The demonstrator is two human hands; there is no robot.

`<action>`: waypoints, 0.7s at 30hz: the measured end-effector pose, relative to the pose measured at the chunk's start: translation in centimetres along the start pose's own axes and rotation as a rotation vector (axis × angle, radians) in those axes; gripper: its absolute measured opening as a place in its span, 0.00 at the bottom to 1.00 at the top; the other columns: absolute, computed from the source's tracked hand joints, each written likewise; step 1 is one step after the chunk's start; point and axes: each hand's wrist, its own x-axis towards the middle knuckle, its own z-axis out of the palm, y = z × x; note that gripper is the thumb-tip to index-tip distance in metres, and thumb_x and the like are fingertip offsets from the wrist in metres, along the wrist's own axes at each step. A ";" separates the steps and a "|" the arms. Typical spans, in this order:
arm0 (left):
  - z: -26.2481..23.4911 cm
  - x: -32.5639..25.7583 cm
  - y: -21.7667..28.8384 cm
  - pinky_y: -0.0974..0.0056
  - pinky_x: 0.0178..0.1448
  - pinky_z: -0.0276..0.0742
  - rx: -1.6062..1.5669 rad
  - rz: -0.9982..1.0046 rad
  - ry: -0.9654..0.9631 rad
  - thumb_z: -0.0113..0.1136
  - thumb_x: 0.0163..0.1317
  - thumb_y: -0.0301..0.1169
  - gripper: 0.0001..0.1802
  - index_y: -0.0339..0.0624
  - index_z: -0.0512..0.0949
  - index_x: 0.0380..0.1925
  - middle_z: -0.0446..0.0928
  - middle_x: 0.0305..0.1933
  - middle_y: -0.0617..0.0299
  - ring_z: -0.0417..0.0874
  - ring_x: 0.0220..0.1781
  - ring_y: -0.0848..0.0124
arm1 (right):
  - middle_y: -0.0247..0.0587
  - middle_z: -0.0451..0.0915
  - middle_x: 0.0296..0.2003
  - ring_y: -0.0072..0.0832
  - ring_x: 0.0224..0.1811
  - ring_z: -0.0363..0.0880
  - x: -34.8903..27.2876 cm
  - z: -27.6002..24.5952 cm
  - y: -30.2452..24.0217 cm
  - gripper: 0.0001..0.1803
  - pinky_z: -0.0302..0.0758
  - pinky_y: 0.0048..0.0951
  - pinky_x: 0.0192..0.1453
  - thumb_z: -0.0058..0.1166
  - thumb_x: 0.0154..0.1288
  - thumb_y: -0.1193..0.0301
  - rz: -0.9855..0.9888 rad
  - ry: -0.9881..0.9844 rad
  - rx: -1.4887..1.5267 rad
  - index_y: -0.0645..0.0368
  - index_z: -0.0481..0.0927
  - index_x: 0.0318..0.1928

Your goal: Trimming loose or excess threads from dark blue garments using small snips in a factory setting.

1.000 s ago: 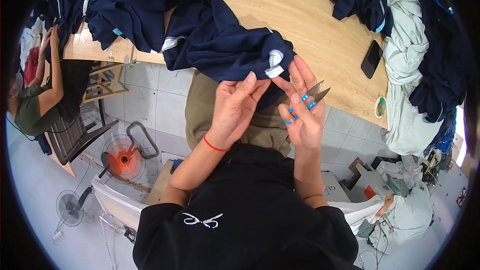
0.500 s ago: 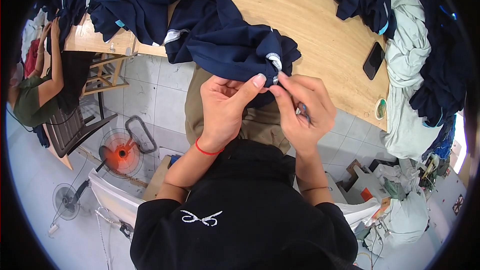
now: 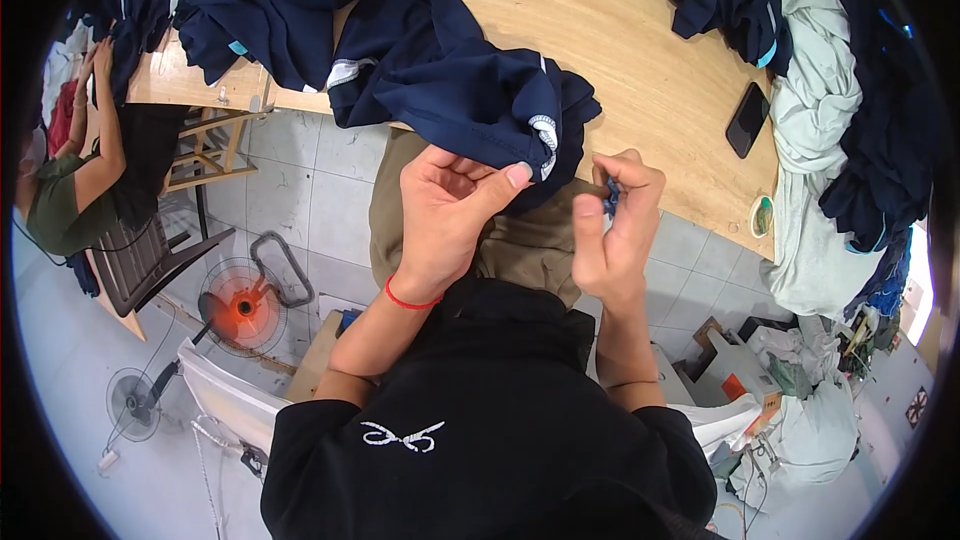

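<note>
A navy garment [image 3: 440,80] lies bunched over the table's near edge, partly hanging off it. My left hand [image 3: 445,210] pinches its near edge between thumb and fingers, beside a white stitched band [image 3: 543,145] that curls outward. Apart from the cloth, to its right, my right hand [image 3: 620,235] is curled with its thumb raised. Within those fingers sits a small blue tool [image 3: 611,198]; most of it is hidden, so its exact kind does not show.
On the wooden table [image 3: 590,0] are a black phone [image 3: 747,120], a small round dish [image 3: 762,217] and more navy garments [image 3: 270,10]. Pale green cloth [image 3: 815,90] drapes the right side. An orange fan [image 3: 245,307] stands on the floor; a co-worker [image 3: 80,170] is at far left.
My right hand has drawn away from the garment's edge to the right, its thumb lifting and the blue tool showing more. My left hand keeps its pinch; the white band has turned outward.
</note>
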 end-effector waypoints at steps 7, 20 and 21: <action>-0.2 -0.1 0.2 0.67 0.55 0.85 -0.065 -0.019 -0.009 0.74 0.66 0.17 0.15 0.29 0.83 0.51 0.89 0.48 0.55 0.89 0.48 0.74 | 0.45 0.87 0.36 0.34 0.29 0.85 0.9 0.7 -0.5 0.23 0.80 0.29 0.33 0.84 0.52 0.75 -0.155 0.059 -0.083 0.62 0.84 0.46; -0.5 -0.1 0.5 0.67 0.58 0.84 -0.046 -0.007 -0.025 0.73 0.67 0.17 0.15 0.29 0.83 0.52 0.89 0.49 0.56 0.88 0.50 0.75 | 0.43 0.89 0.32 0.34 0.27 0.84 1.5 0.4 0.2 0.19 0.74 0.31 0.31 0.83 0.52 0.75 -0.231 0.095 -0.154 0.61 0.85 0.41; -0.5 -0.1 0.4 0.67 0.58 0.84 -0.032 -0.001 -0.024 0.73 0.67 0.17 0.15 0.29 0.83 0.52 0.89 0.49 0.56 0.88 0.50 0.75 | 0.42 0.88 0.32 0.33 0.26 0.83 1.5 0.5 0.0 0.19 0.73 0.31 0.31 0.83 0.53 0.75 -0.220 0.070 -0.146 0.61 0.85 0.41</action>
